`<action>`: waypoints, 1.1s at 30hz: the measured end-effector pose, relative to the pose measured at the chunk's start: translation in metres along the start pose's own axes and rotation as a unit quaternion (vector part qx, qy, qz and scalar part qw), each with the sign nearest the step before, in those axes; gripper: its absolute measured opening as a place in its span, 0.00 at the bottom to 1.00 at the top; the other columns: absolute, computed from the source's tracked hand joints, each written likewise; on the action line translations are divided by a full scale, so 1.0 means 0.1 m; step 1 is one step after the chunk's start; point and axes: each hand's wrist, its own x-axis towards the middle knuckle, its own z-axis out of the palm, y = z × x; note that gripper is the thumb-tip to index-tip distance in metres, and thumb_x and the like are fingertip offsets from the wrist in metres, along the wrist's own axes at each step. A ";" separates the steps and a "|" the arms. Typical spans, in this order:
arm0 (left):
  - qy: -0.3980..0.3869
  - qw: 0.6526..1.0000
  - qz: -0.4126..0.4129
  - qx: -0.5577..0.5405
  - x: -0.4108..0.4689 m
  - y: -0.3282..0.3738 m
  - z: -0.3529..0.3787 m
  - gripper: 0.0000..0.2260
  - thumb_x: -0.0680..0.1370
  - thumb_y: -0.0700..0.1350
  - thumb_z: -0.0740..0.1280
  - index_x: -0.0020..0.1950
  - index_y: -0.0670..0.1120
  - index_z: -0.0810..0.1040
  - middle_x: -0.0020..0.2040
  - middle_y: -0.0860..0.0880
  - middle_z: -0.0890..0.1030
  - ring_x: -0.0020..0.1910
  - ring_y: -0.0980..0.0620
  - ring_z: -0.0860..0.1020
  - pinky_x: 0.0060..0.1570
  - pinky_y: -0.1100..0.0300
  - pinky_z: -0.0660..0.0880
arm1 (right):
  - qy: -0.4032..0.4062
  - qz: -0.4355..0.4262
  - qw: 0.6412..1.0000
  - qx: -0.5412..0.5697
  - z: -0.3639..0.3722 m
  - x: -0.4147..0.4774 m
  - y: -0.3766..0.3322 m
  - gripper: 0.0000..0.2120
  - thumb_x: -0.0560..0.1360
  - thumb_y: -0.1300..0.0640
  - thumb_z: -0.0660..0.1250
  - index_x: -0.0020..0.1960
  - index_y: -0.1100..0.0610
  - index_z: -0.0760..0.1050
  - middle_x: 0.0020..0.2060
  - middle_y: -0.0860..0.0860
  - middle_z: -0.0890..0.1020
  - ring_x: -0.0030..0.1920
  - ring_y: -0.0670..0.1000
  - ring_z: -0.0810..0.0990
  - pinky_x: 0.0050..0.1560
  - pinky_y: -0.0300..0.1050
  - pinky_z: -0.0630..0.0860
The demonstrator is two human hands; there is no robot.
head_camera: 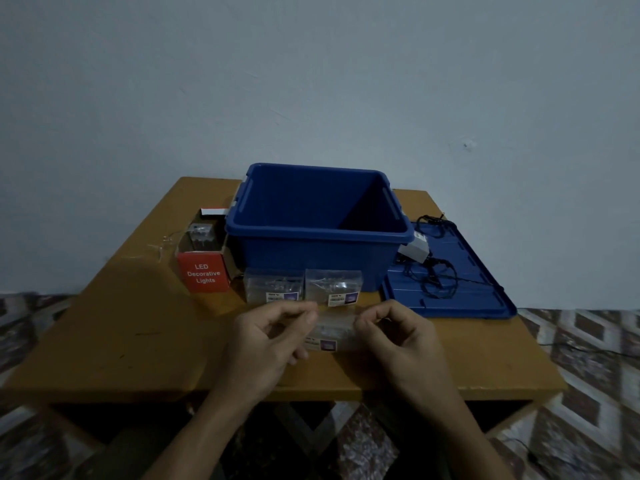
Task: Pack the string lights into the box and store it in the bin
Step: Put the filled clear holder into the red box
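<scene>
A clear plastic packet of string lights (327, 336) lies near the table's front edge. My left hand (268, 336) pinches its top left corner and my right hand (398, 336) pinches its top right corner. Two more clear packets (273, 284) (334, 285) lean against the front of the open blue bin (311, 258). Left of the bin stands an open red box (204, 275) marked "LED Decorative Lights", with a light bundle inside and thin wire trailing out to the left.
The blue bin lid (485, 299) lies flat to the right of the bin, carrying a black string of lights (440, 275) and a white adapter (414, 251). The wooden table (121, 341) stands against a pale wall. Patterned floor surrounds it.
</scene>
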 end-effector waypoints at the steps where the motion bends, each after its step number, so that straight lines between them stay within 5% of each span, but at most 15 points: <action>1: 0.002 1.000 -0.012 -0.005 0.01 0.00 0.01 0.10 0.74 0.49 0.72 0.53 0.49 0.85 0.40 0.47 0.86 0.31 0.48 0.81 0.31 0.57 0.76 | 0.007 0.012 1.000 0.007 0.02 0.00 0.02 0.02 0.77 0.56 0.70 0.46 0.52 0.78 0.42 0.50 0.83 0.42 0.51 0.81 0.41 0.46 0.80; 3: -0.007 0.999 -0.040 -0.003 0.05 0.01 0.01 0.09 0.75 0.46 0.72 0.55 0.50 0.83 0.46 0.51 0.86 0.31 0.49 0.81 0.32 0.58 0.76 | 0.009 0.049 0.998 0.033 0.04 0.03 0.03 0.02 0.78 0.57 0.69 0.48 0.51 0.77 0.42 0.51 0.82 0.39 0.50 0.80 0.39 0.44 0.78; 8: -0.039 0.998 -0.041 0.021 0.08 0.02 0.01 0.08 0.80 0.42 0.67 0.49 0.52 0.85 0.33 0.43 0.82 0.29 0.51 0.79 0.29 0.61 0.73 | 0.003 0.085 0.996 0.021 0.08 0.08 -0.02 0.05 0.79 0.61 0.66 0.47 0.55 0.79 0.37 0.50 0.80 0.33 0.44 0.76 0.32 0.36 0.73; 22: -0.009 0.996 -0.077 0.033 0.04 0.07 -0.01 0.12 0.81 0.37 0.63 0.49 0.48 0.85 0.28 0.46 0.79 0.27 0.51 0.78 0.29 0.58 0.72 | 0.055 0.122 0.991 0.012 0.21 0.07 -0.10 0.03 0.78 0.59 0.66 0.46 0.57 0.77 0.40 0.57 0.81 0.37 0.52 0.77 0.34 0.42 0.74; 28: 0.054 0.991 -0.113 0.041 -0.01 0.10 -0.11 0.04 0.79 0.45 0.69 0.52 0.47 0.81 0.36 0.44 0.82 0.27 0.56 0.78 0.28 0.63 0.74 | 0.036 0.160 0.984 0.065 0.30 0.03 -0.12 0.02 0.78 0.59 0.67 0.49 0.57 0.76 0.41 0.57 0.81 0.35 0.51 0.78 0.32 0.41 0.76; 33: 0.067 0.980 -0.139 0.125 -0.04 0.21 -0.31 0.13 0.78 0.54 0.69 0.44 0.44 0.80 0.34 0.45 0.80 0.23 0.58 0.76 0.25 0.65 0.71 | 0.026 0.152 0.985 0.077 0.45 0.05 -0.16 0.00 0.79 0.59 0.67 0.49 0.55 0.77 0.44 0.55 0.83 0.38 0.50 0.81 0.34 0.39 0.78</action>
